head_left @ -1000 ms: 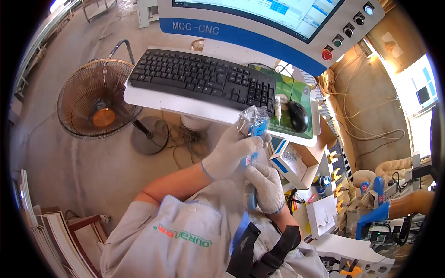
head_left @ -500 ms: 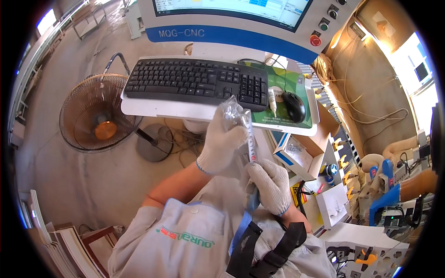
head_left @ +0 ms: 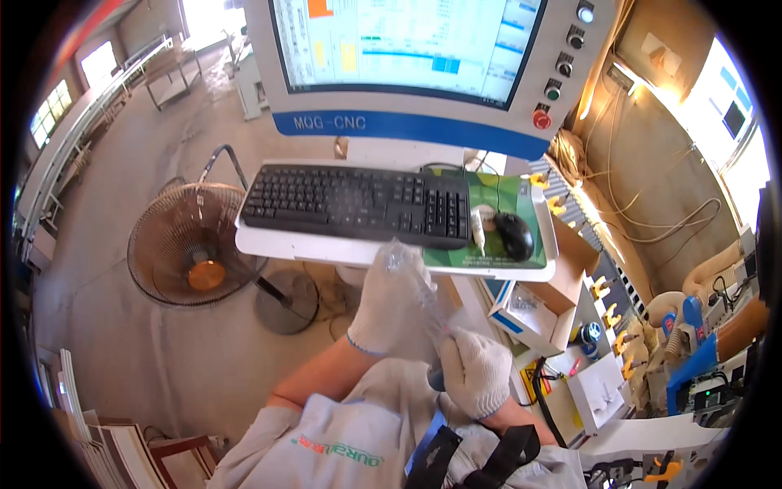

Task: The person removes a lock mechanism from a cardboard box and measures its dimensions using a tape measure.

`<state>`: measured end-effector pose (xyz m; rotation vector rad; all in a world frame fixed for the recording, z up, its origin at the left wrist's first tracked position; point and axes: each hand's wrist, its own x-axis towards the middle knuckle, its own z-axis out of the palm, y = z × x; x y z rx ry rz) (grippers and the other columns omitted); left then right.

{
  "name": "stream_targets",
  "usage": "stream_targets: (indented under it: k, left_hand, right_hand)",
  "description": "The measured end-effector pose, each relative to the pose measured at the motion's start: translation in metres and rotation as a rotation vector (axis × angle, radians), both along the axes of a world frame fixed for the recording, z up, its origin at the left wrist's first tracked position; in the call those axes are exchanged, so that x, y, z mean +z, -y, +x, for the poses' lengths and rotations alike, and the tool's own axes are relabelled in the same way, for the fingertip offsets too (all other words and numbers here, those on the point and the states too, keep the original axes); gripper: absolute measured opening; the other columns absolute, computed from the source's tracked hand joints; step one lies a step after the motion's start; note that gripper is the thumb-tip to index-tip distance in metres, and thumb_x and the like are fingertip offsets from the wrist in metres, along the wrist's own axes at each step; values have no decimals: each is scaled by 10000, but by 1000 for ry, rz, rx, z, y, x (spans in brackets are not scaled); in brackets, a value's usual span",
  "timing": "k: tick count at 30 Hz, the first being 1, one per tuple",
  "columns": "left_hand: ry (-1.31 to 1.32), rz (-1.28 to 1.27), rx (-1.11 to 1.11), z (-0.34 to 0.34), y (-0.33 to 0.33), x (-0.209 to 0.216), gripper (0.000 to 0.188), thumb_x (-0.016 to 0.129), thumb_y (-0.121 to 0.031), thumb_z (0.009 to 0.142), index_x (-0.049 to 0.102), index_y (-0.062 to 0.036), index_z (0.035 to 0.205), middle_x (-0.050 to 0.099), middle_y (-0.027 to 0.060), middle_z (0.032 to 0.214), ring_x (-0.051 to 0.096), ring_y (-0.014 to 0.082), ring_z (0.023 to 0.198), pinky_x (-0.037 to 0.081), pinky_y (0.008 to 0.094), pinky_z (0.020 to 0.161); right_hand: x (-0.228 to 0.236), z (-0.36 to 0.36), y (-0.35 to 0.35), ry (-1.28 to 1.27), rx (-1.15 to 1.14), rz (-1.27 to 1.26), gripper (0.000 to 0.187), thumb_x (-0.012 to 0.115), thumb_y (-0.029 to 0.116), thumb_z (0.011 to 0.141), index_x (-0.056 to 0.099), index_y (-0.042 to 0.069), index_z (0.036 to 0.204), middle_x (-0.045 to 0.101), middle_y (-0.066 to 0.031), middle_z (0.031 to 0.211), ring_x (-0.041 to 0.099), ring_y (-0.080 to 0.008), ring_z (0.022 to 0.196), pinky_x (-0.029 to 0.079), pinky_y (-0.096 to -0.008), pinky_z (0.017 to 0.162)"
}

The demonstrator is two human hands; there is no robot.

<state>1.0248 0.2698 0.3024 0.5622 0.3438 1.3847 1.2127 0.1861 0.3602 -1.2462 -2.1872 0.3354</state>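
Head view; landmark is the black rectangular plastic keyboard [head_left: 358,205]. Left hand [head_left: 389,300], in a white knitted glove, is raised just below the keyboard's near edge, right of its middle, fingers curled and grasping a crumpled clear plastic wrapper [head_left: 397,259]; the wrapper lies between glove and keyboard, its upper end close to that edge. Right hand [head_left: 477,371], gloved likewise, is farther below the keyboard and to the right, clenched around a blue-grey rounded object [head_left: 436,378], only one end of which protrudes at the glove's left side. A pale translucent strip [head_left: 432,311] spans the space between the hands, below the keyboard (blurred; cannot tell whether it is film or something stiffer). Keyboard rests on a white flat tray [head_left: 305,246]. Right of the keyboard, on a green printed mat [head_left: 498,191]: a slim white tube [head_left: 478,234] and a black rounded mouse [head_left: 514,236]. Beyond the keyboard stands a grey-and-blue control panel [head_left: 456,130] with a lit screen [head_left: 407,49]. Left of the keyboard, lower down, a round wire-cage fan [head_left: 191,261]; below and right of the keyboard, a brown cardboard box [head_left: 573,265].
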Motion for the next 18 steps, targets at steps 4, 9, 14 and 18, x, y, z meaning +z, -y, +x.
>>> stream_targets:
  k: [4, 9, 14, 18]
  left_hand:
    - [-37, 99, 58, 1, 4, -6, 472, 816, -492, 922, 597, -157, 1171, 601, 15, 1011, 631, 216, 947, 551, 414, 889]
    - [-71, 118, 121, 7, 0, -8, 467, 716, -529, 986, 606, -136, 1211, 641, 55, 1001, 644, 223, 913, 558, 405, 838]
    - [59, -149, 304, -15, -6, 20, 497, 659, -597, 956, 625, -108, 1032, 609, 66, 854, 604, 246, 793, 531, 431, 737]
    - [75, -237, 332, -15, -21, 32, 417, 686, -513, 952, 630, -101, 983, 619, 79, 859, 596, 257, 802, 527, 416, 736]
  right_hand:
    - [3, 0, 0, -2, 37, 22, 85, 683, 88, 943, 728, 25, 979, 724, -172, 776, 727, -392, 706, 581, -462, 665]
    - [6, 8, -1, -54, 65, -73, 111, 660, 102, 981, 721, 12, 961, 713, -176, 768, 734, -366, 711, 576, -421, 664]
    - [10, 25, -14, -142, 92, -607, 194, 629, 162, 998, 739, 34, 1094, 748, -129, 929, 749, -317, 826, 579, -387, 732]
    - [10, 45, -25, -280, 169, -622, 244, 619, 178, 1050, 744, -30, 1076, 745, -161, 851, 759, -226, 757, 578, -354, 687]
